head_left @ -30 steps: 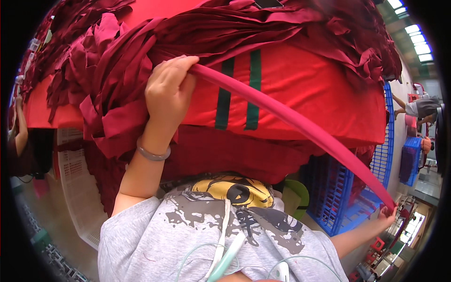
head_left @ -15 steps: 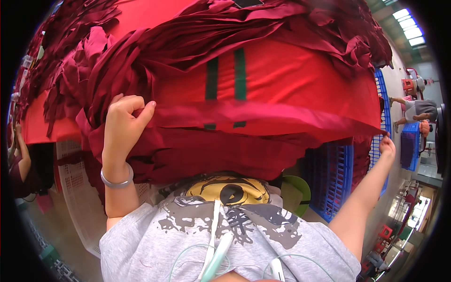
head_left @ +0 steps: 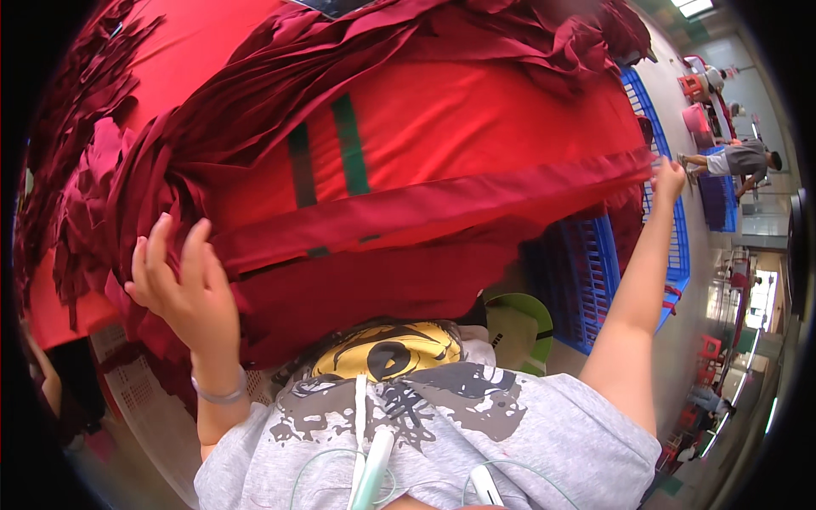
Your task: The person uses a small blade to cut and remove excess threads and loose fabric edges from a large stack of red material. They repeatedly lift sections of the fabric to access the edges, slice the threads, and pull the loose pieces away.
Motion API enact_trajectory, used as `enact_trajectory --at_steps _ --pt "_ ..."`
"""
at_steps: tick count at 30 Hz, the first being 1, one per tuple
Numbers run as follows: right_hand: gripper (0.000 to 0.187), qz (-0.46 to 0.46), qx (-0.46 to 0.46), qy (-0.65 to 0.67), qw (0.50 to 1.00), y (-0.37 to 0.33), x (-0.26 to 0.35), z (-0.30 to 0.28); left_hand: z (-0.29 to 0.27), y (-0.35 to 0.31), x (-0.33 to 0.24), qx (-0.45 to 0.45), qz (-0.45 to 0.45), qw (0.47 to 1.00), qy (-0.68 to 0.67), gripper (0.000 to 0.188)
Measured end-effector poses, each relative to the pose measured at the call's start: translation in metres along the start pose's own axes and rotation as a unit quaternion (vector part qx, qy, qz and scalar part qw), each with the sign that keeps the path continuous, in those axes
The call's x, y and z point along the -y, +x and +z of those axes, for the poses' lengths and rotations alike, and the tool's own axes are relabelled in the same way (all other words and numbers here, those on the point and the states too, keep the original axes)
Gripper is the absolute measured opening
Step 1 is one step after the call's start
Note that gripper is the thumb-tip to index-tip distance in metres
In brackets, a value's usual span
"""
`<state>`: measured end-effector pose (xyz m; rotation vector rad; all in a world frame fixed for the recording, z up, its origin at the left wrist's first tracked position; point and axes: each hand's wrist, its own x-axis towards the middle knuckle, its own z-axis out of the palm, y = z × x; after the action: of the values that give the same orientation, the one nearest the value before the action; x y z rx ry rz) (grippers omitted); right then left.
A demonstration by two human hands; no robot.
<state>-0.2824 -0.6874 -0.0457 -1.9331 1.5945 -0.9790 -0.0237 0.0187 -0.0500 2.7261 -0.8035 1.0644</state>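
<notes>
A long dark red fabric strip stretches slantwise over the red-covered table. Its right end is pinched in the fingers of my right hand, out beyond the table's right edge. My left hand is open, fingers spread, beside the strip's left end. Whether it still touches the cloth I cannot tell. Gathered dark red fabric lies bunched behind and to the left of the strip. More dark red cloth hangs at the table's near edge, in front of my body.
Two dark green bands cross the table cover. Blue plastic crates stand at the right, a pale perforated basket at the lower left. A green-rimmed round thing is near my right side. Another person is far right.
My left hand has gone from closed to spread fingers. My right hand, still pinching the strip's end, sits higher in view, and the strip now slopes up to the right. The whole view has turned slightly.
</notes>
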Motion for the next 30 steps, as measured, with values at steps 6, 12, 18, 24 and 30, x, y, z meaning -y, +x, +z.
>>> enact_trajectory --at_steps 6,12,18,24,30 --pt "0.041 -0.3 0.127 -0.013 0.945 -0.221 0.136 0.056 0.003 -0.011 -0.055 0.221 0.102 0.926 -0.288 0.042" --pt "0.05 -0.469 0.332 0.116 0.81 -0.413 0.187 0.058 0.006 -0.012 -0.061 0.217 0.126 0.931 -0.264 0.047" --pt "0.036 -0.532 0.355 -0.012 0.769 -0.455 0.191 0.057 0.02 -0.016 -0.067 0.187 0.12 0.933 -0.283 0.049" --pt "0.033 -0.517 0.343 0.013 0.784 -0.457 0.191 0.07 0.021 -0.017 -0.072 0.193 0.118 0.936 -0.27 0.054" --pt "0.028 -0.455 0.248 0.127 0.846 -0.445 0.199 0.084 0.019 -0.019 -0.069 0.189 0.08 0.928 -0.312 0.053"
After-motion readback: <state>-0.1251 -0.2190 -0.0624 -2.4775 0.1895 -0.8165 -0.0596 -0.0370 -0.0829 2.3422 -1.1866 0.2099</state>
